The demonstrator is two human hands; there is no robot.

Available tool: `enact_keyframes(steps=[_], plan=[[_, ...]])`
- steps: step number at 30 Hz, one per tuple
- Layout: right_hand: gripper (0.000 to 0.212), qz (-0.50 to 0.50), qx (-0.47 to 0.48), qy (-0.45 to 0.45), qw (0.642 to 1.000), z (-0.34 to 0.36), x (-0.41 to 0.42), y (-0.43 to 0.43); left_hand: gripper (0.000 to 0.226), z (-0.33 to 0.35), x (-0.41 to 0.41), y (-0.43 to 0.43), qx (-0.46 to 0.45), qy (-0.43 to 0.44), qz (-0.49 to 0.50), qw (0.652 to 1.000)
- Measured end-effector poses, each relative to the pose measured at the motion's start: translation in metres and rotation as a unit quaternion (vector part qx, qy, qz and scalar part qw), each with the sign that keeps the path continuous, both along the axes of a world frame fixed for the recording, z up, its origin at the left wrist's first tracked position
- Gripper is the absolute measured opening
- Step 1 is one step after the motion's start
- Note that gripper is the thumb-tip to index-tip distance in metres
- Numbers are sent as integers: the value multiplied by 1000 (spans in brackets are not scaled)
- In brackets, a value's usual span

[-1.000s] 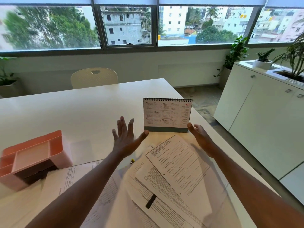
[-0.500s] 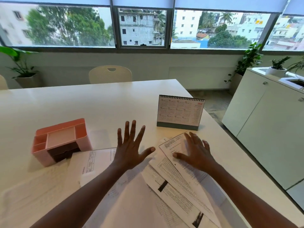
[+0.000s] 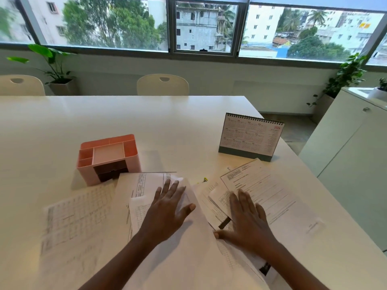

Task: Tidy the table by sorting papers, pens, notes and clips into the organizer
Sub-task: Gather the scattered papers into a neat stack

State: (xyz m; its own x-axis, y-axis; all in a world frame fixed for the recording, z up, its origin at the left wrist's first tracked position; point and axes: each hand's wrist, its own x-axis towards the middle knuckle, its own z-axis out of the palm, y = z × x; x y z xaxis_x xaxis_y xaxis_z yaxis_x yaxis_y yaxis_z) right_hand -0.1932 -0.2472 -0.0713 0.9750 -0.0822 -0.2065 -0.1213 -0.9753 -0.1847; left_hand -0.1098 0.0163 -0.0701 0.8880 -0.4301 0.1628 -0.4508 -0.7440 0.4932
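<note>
Fingers straight and spread, gripping nothing: the left hand (image 3: pixel 167 210) presses flat on the middle papers (image 3: pixel 144 183), the right hand (image 3: pixel 249 222) on overlapping sheets nearer the tabletop's (image 3: pixel 167 118) right edge. The organizer (image 3: pixel 109 158) stands beyond the papers to the left, closer to the left hand.

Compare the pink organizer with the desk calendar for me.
The organizer is a pink box of open compartments; the calendar is a thin white spiral-bound card on a dark base.
The organizer sits on the left; the calendar stands right, near the edge of the table.
The organizer's compartments look empty; the calendar is covered in printed grids.
Both stand upright on the white table, beyond the papers.
</note>
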Motion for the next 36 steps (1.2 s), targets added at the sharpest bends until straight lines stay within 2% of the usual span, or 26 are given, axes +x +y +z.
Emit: enact_keyframes(steps=[2, 5, 10, 12, 14, 17, 20, 22, 27, 34, 36], plan=[[141, 10, -17, 10, 1000, 0, -5, 6, 72, -1, -14, 7, -21, 10, 12, 1000], [134, 17, -19, 22, 999, -1, -12, 12, 71, -3, -35, 13, -46, 35, 21, 998], [136, 33, -24, 23, 999, 3, -20, 13, 96, -6, -60, 12, -43, 48, 19, 998], [140, 30, 16, 12, 999, 10, -17, 6, 98, -6, -67, 10, -26, 56, 13, 998], [141, -15, 72, -43, 996, 18, -8, -14, 98, -7, -76, 8, -13, 68, 9, 998], [139, -147, 70, -110, 981, 24, 11, -67, 97, -11, -89, 9, 0, 80, 6, 997], [148, -255, 77, -85, 960, 22, 25, -119, 94, -19, -99, 10, -2, 102, -1, 995], [152, -285, 102, -58, 951, 22, 27, -138, 90, -23, -104, 9, 8, 101, -7, 995], [151, -284, 112, -47, 951, 17, 29, -148, 90, -24, -111, 1, 51, 75, -21, 996], [147, -216, 169, -56, 960, 25, 23, -127, 99, -19, -115, -14, 64, 71, -73, 993], [141, -210, 188, -43, 959, 32, 22, -120, 98, -24, -115, -19, 58, 60, -83, 993]])
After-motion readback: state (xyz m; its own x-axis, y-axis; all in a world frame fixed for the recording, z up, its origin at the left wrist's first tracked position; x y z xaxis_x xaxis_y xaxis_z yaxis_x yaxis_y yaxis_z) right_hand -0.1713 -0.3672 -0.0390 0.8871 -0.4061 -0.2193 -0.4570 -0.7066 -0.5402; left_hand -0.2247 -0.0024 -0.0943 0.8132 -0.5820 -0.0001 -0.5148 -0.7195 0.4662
